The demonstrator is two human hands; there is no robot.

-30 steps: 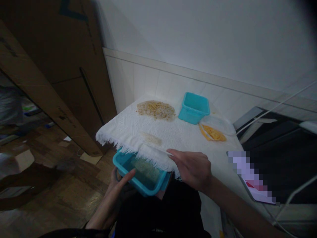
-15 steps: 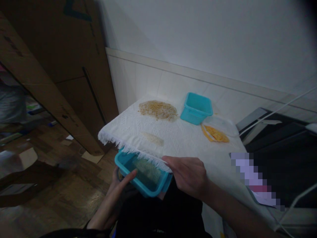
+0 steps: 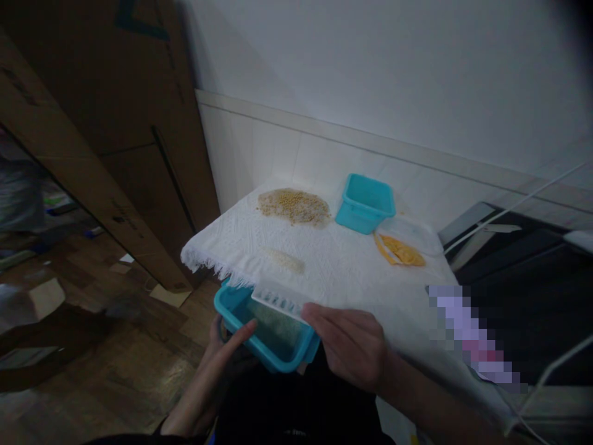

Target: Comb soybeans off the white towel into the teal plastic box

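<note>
Below the fringed edge of the table, my left hand (image 3: 221, 358) grips a teal tub (image 3: 273, 364), thumb over the near rim. Pale grains like rice (image 3: 275, 327) lie in its bottom. My right hand (image 3: 352, 340) pinches the end of a white slotted plastic piece (image 3: 280, 301), which lies along the cloth's edge above the tub's far side. On the white cloth (image 3: 231, 232) is a thin streak of pale grains (image 3: 285, 261). Farther back spreads a heap of yellow beans mixed with paler grains (image 3: 294, 207).
A second teal tub (image 3: 365, 207) stands near the wall, beside a clear lid (image 3: 424, 238) and a crumpled yellow packet (image 3: 402, 251). Dark equipment with white cables (image 3: 514, 210) borders the right side. A tall cardboard box (image 3: 139, 142) rises at left.
The fringe that covered the tub's far rim has been replaced there by the white slotted piece in my right hand. The tub stays almost in place under my left hand.
</note>
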